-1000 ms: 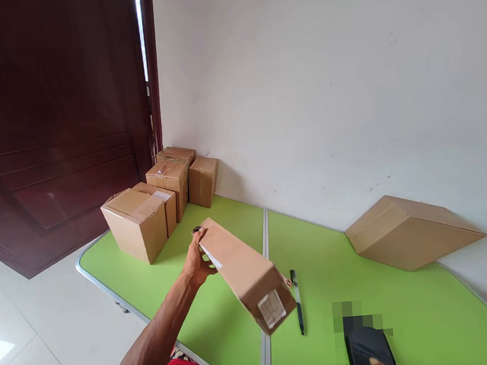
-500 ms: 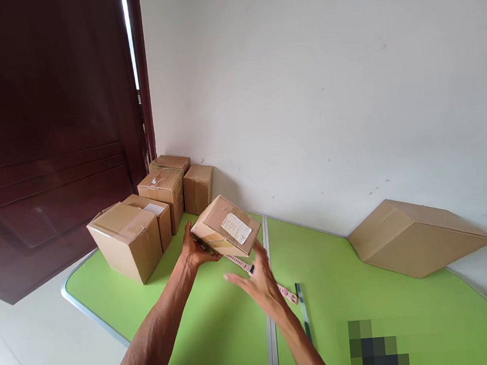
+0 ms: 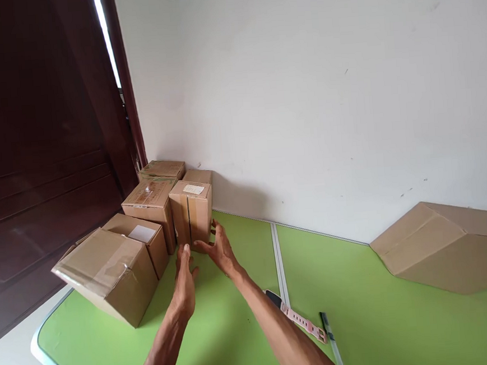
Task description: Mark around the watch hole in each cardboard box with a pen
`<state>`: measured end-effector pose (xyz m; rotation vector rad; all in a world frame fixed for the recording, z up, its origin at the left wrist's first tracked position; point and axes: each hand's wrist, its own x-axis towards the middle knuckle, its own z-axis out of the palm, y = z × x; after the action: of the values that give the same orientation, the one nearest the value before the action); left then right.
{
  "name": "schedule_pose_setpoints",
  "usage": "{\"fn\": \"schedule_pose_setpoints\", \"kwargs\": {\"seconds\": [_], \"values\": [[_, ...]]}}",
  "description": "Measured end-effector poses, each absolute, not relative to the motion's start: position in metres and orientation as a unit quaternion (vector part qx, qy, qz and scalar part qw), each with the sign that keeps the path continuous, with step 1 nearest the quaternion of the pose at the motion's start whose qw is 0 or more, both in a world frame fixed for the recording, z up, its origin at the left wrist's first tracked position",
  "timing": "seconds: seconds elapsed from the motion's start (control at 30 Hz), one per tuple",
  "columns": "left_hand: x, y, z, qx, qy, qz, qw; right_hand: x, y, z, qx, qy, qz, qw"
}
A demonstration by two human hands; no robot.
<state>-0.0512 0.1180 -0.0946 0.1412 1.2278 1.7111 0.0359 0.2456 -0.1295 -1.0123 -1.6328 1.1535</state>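
A tall cardboard box (image 3: 192, 214) with a white label on top stands upright on the green table (image 3: 362, 302), set among the other boxes by the wall. My left hand (image 3: 184, 280) lies just in front of its base, fingers stretched out, holding nothing. Fingers spread, my right hand (image 3: 220, 250) rests at the box's lower right corner; whether it still touches the box is unclear. Both arms reach forward from the near edge.
Several taped cardboard boxes (image 3: 107, 275) crowd the table's far left corner beside a dark wooden door (image 3: 33, 137). A big flat carton (image 3: 451, 247) leans against the wall at right. A pink-strapped watch (image 3: 296, 315) and a pen (image 3: 332, 341) lie by the table's centre seam.
The box that my left hand held in the air now stands upright among the stack at the far left. Both hands have opened and lie at its base. The view has shifted left.
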Motion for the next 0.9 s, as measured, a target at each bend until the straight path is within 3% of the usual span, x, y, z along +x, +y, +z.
{"fn": "schedule_pose_setpoints", "kwargs": {"seconds": [0.2, 0.33, 0.53, 0.7, 0.9], "values": [[-0.064, 0.145, -0.098, 0.178, 0.581, 0.667, 0.432, 0.016, 0.236, -0.130, -0.445, -0.651, 0.438, 0.432], [-0.048, 0.149, -0.101, 0.237, 0.625, 0.617, 0.416, 0.060, 0.239, -0.110, -0.418, -0.661, 0.434, 0.447], [0.061, 0.156, -0.096, 0.431, 0.569, 0.503, 0.487, 0.261, 0.222, -0.087, -0.488, -0.590, 0.306, 0.565], [0.196, 0.230, -0.067, 0.559, 0.477, 0.393, 0.553, 0.464, 0.226, -0.081, -0.634, -0.336, 0.121, 0.686], [0.341, 0.324, -0.046, 0.633, 0.405, 0.350, 0.559, 0.566, 0.279, -0.091, -0.674, -0.229, 0.153, 0.685]]}}
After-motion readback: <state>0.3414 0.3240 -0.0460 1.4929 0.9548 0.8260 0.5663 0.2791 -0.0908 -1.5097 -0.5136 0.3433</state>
